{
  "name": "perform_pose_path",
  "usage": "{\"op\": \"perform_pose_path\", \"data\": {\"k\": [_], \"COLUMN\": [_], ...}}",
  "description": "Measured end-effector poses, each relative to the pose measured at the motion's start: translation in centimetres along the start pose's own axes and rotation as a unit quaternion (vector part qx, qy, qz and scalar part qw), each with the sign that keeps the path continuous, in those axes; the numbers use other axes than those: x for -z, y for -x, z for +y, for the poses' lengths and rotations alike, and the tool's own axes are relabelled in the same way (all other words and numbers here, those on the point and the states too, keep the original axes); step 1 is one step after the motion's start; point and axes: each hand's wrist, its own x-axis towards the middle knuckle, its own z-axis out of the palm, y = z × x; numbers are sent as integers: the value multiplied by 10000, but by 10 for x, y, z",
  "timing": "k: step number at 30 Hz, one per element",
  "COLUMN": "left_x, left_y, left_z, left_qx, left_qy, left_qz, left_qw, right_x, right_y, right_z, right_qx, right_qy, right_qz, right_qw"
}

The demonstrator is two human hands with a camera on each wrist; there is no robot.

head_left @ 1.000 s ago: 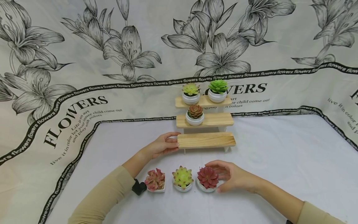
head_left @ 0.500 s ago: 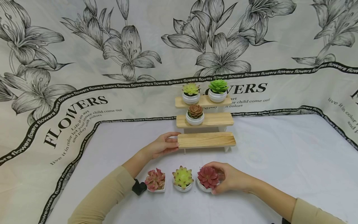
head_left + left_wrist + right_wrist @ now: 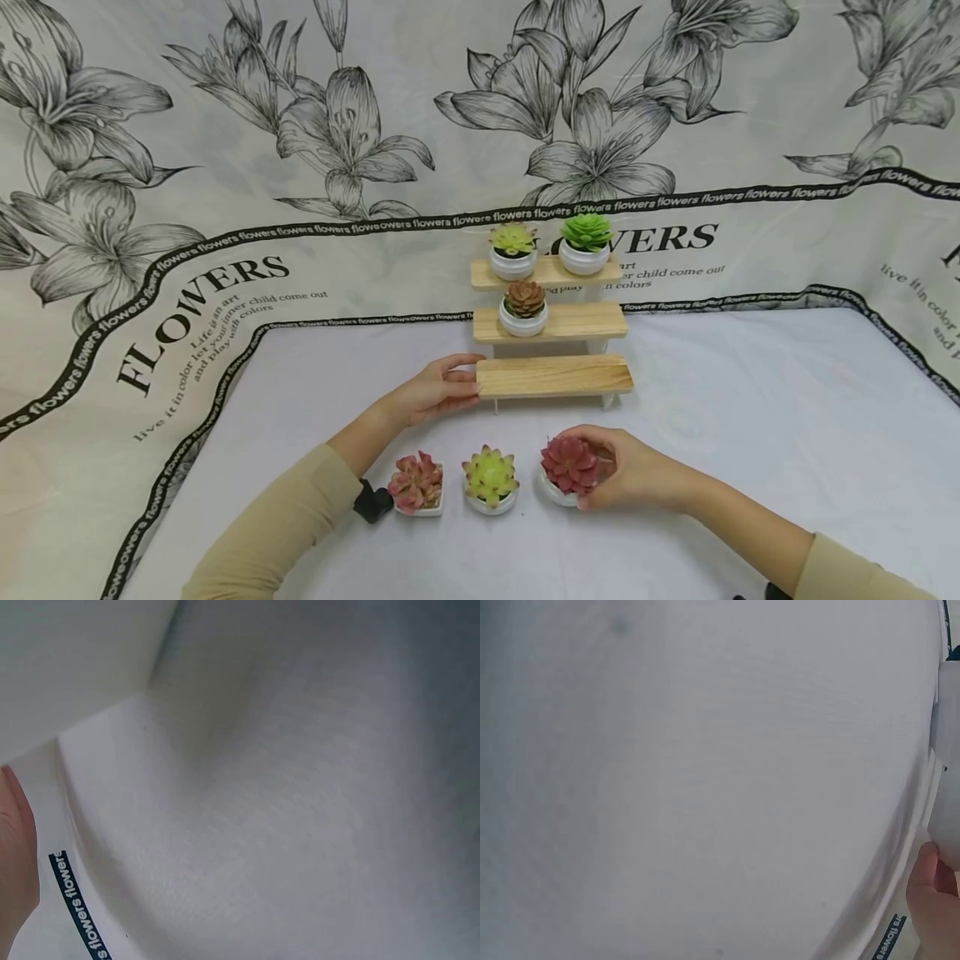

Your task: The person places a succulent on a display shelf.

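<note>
Red potted succulent (image 3: 570,464) is held in the right fingers (image 3: 602,435).

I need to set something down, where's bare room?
Bare: the bottom shelf beside the left hand, the middle shelf right of the brown succulent, and the tablecloth right of the shelves. Crowded: the top shelf and around the three front pots.

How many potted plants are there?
6: pale green and bright green on the top shelf, brown on the middle shelf; pink and yellowish on the table, red in the right hand.
</note>
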Motion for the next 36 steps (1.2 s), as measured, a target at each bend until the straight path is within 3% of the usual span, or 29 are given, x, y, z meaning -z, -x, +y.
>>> {"op": "perform_pose_path", "data": {"k": [12,21,30,36], "left_x": [1,0,0,0], "left_y": [-2,-2,-1,0], "left_z": [-1,-2,0,-1], "left_qx": [8,7,-29,-34], "left_qy": [-30,-27,-32,-39], "left_qz": [6,26,7,22], "left_qw": [10000,10000,10000,10000], "right_x": [35,67,87,92], "right_y": [5,-2,-23,-38], "right_z": [-36,-67,-80,-83], "right_qx": [-45,141,171,-156], "right_qy": [-73,32,76,81], "right_qz": [896,1819,2198,2347], "right_qw": [9959,9832,9754,9719]}}
